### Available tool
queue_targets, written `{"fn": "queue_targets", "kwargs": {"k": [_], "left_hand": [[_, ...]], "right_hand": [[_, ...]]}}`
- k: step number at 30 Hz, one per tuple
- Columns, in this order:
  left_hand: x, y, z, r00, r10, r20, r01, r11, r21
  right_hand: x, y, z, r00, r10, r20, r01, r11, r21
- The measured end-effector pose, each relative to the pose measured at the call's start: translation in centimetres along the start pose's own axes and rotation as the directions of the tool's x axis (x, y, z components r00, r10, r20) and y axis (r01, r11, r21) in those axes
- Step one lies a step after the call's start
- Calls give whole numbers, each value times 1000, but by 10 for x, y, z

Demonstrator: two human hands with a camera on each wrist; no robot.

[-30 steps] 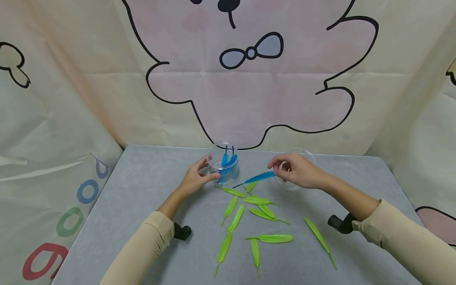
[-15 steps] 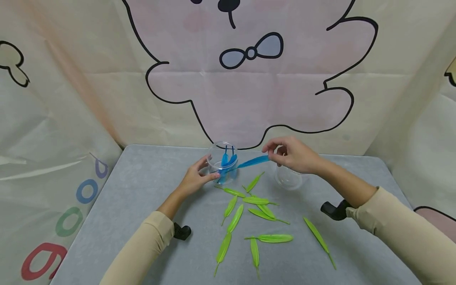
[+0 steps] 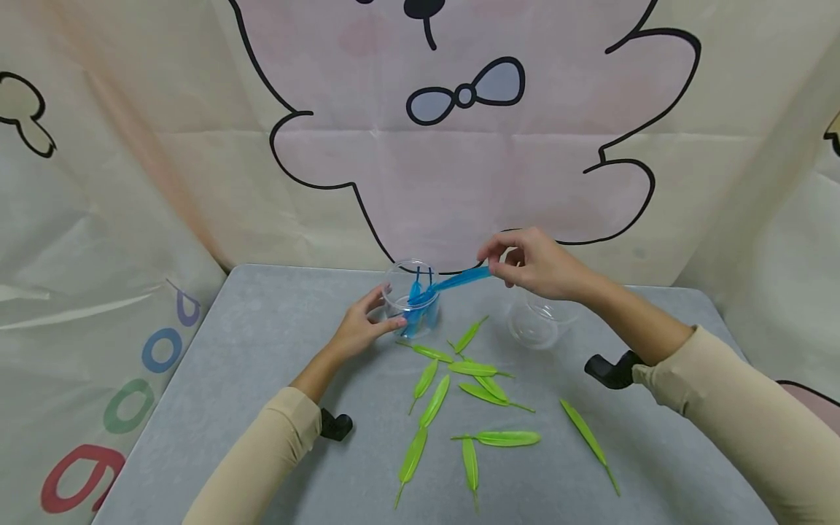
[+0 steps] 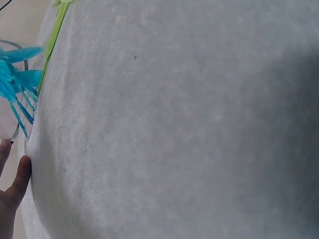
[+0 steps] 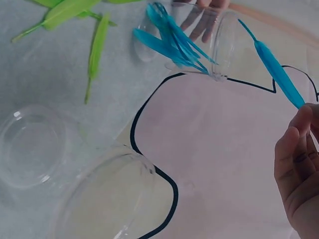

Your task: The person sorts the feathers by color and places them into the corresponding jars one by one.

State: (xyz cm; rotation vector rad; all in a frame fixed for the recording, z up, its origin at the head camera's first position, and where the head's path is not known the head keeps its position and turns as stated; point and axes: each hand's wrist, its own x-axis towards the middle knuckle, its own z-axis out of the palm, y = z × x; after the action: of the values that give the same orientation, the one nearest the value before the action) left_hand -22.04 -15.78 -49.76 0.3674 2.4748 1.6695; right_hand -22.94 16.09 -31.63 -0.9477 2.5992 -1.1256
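Note:
My left hand (image 3: pixel 357 328) holds a clear plastic cup (image 3: pixel 397 278) at the back of the table, thumb and fingers around its side. Several blue feathers (image 5: pixel 172 42) stand in that cup. In my right hand (image 3: pixel 541 268) I pinch one more blue feather (image 3: pixel 464 278) by its vane end, above table height. Its quill points left, over the cup's mouth in the head view; in the right wrist view the quill tip (image 5: pixel 241 23) shows just apart from the rim. Only part of the left hand (image 4: pixel 14 186) appears in the left wrist view.
A second clear cup (image 3: pixel 533 329) stands to the right, below my right forearm. Several green feathers (image 3: pixel 507 439) lie scattered over the grey table (image 3: pixel 262 328). A curtain with printed drawings (image 3: pixel 472 168) hangs behind the table's back edge.
My right hand has risen and shifted a little left with the blue feather, bringing the quill from near the table up to the cup's mouth. The left hand and cup stay in place.

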Motion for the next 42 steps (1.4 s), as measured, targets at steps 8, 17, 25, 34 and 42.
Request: {"fn": "queue_targets", "kwargs": {"k": [8,17,25,34,42], "left_hand": [[0,-2,0,1000,2,7,-2,1000,-1],[0,-2,-1,1000,1,5,-1,1000,-5],[0,-2,0,1000,-1,9,1,1000,-4],[-1,4,0,1000,-19,4,19,1000,-7],[1,0,1,1000,-29,-4,29,1000,10]], "right_hand": [[8,-5,-4,1000,-7,-18,8,1000,22],[23,0,11,1000,16,-9,-16,999,39],[38,5,32,998,63,0,-63,998,8],[48,8,50,998,66,-3,-66,997,32],[55,10,64,997,82,-7,-81,996,35]]}}
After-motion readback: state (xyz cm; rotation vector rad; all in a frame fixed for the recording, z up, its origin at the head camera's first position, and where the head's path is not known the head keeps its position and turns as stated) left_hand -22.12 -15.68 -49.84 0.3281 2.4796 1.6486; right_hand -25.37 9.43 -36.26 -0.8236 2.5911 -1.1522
